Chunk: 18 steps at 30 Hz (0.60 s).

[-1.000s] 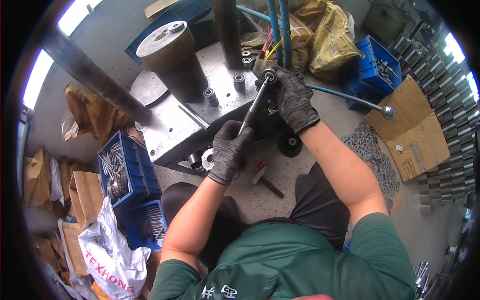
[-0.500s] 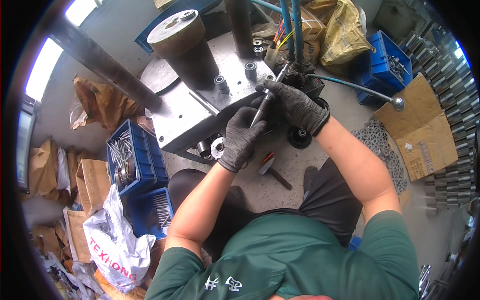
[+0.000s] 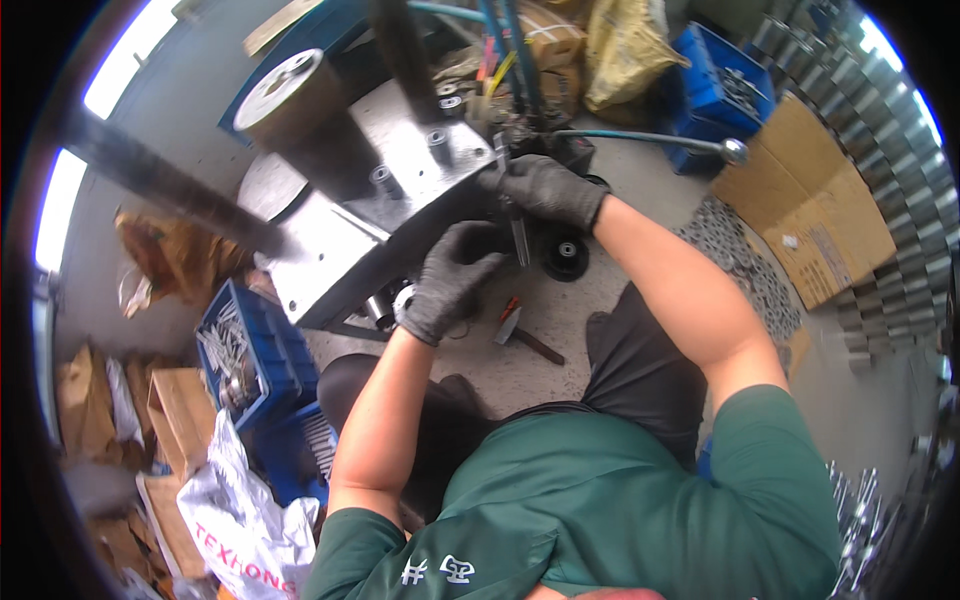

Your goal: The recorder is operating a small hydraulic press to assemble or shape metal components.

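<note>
My right hand (image 3: 553, 190), in a dark grey knit glove, grips a metal shaft (image 3: 520, 240). The shaft stands nearly upright in the picture, its lower end poking out below the fingers. To its left is my gloved left hand (image 3: 450, 280), thumb and fingers apart with nothing between them. It hovers just off the near edge of a steel press table (image 3: 320, 245). Small bearings (image 3: 384, 181) stand on that table, near a thick steel cylinder (image 3: 310, 130). A thin metal rod (image 3: 358, 222) lies along the table's front.
On the floor between my legs lies a hammer (image 3: 532, 342). A black round part (image 3: 566, 257) sits right of the shaft. A blue lever (image 3: 650, 135) with a ball end reaches right. Blue bins (image 3: 270, 340) of metal parts stand left; flattened cardboard (image 3: 810, 210) and stacked metal pieces lie right.
My left hand has let go of the shaft and drawn away to the left. The shaft, still in my right hand, has swung more upright. The whole view has shifted.
</note>
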Tool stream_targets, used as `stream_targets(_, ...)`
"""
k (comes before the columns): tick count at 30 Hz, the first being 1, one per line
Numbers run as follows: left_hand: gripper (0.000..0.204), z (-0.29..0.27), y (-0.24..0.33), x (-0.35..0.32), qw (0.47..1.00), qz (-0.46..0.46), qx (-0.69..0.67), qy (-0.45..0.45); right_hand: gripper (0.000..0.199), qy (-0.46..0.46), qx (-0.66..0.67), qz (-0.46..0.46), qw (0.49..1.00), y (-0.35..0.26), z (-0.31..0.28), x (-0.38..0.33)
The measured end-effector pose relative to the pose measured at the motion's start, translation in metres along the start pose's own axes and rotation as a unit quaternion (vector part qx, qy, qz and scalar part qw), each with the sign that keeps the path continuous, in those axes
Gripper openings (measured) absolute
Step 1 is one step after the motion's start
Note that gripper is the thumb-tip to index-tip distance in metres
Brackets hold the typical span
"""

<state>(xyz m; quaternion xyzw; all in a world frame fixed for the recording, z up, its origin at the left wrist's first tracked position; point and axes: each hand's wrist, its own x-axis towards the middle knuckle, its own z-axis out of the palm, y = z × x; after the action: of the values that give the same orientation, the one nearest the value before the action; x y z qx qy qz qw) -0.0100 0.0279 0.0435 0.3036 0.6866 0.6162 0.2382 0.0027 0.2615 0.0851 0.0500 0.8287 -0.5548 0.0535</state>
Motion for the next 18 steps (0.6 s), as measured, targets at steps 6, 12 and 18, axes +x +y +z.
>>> stream_targets(6,0.014,-0.002,0.005,-0.004,0.979,0.107,0.171,0.039,0.033,-0.074,-0.242,0.04,0.967,0.035,-0.085,-0.04)
stream_targets(12,0.01,0.004,0.0,-0.012,0.964,0.057,0.247,-0.08,0.037,0.182,-0.157,0.134,0.961,0.179,-0.141,-0.174)
stream_targets(18,0.012,0.004,-0.061,-0.015,0.86,0.161,0.41,-0.258,0.044,0.369,0.043,0.32,0.872,0.389,-0.056,-0.357)
